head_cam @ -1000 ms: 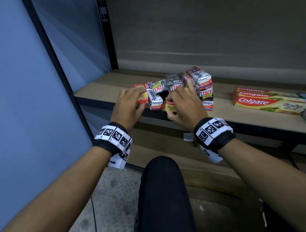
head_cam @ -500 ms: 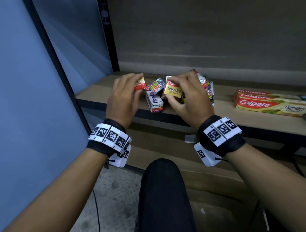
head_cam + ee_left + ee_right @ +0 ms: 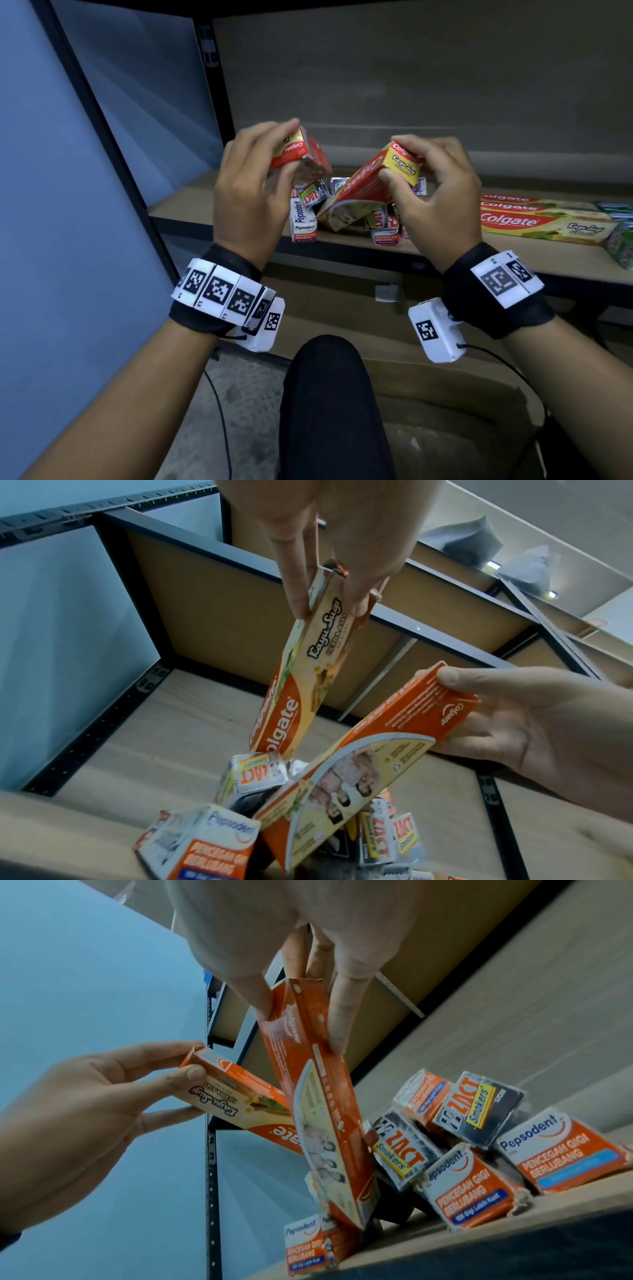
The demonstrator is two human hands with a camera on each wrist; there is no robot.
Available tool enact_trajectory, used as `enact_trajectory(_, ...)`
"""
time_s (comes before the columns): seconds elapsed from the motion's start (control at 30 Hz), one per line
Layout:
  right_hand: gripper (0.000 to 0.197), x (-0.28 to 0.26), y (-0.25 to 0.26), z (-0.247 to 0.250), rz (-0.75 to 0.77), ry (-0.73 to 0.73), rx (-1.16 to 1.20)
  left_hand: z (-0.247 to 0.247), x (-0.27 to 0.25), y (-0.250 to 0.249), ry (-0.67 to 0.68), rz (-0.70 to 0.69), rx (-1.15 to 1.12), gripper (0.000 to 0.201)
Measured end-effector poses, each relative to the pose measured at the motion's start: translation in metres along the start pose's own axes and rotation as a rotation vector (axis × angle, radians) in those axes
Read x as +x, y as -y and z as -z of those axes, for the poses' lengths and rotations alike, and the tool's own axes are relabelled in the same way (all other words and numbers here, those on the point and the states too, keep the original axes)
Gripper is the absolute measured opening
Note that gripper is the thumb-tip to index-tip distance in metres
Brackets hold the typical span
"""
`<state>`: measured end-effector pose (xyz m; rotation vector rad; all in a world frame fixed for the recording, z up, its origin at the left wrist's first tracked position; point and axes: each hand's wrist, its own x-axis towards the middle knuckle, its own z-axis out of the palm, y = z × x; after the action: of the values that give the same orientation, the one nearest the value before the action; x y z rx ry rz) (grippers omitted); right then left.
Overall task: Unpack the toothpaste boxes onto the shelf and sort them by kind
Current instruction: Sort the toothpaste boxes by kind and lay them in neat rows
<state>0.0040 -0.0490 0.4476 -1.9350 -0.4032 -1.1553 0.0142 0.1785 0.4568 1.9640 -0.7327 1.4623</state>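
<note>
Hands each pinching a Colgate box, L hand (image 3: 250, 192) one (image 3: 297, 150), R hand (image 3: 435, 202) other (image 3: 363, 186), above shelf (image 3: 212, 209) pile (image 3: 305, 219)

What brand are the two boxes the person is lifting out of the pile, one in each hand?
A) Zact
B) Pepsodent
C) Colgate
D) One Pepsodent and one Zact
C: the box in the left hand reads Colgate, and so does the box in the right hand, also Colgate; the Pepsodent box stays in the pile on the shelf.
</note>
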Motion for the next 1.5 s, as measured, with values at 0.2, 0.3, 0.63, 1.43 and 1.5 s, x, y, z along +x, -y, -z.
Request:
enact_trajectory(0.2, 0.036, 0.006, -0.002, 0.025, -0.075, -0.057, 0.113, -0.01, 0.009, -0.023, -0.028, -0.035, -0.073, 0.034)
enact_trajectory(0.3, 0.035, 0.01, -0.007, 0.04, -0.08, -0.074, 0.16, -0.018, 0.012, -0.037, -0.031, -0.053, -0.115, 0.034)
enact_trajectory(0.63, 0.038, 0.01, -0.02, 0.114, 0.046, -0.024, 0.077, -0.055, 0.029, -0.088, -0.041, -0.141, -0.226, 0.033)
enact_trajectory(1.43, 0.04, -0.057, -0.13, 0.234, -0.035, 0.456, -0.122, -0.152, -0.056, -0.156, 0.252, -0.231, -0.282, 0.043)
enact_trajectory(1.5, 0.04, -0.059, -0.139, 0.239, -0.065, 0.461, -0.153, -0.159, -0.06, -0.16, 0.275, -0.236, -0.289, 0.043)
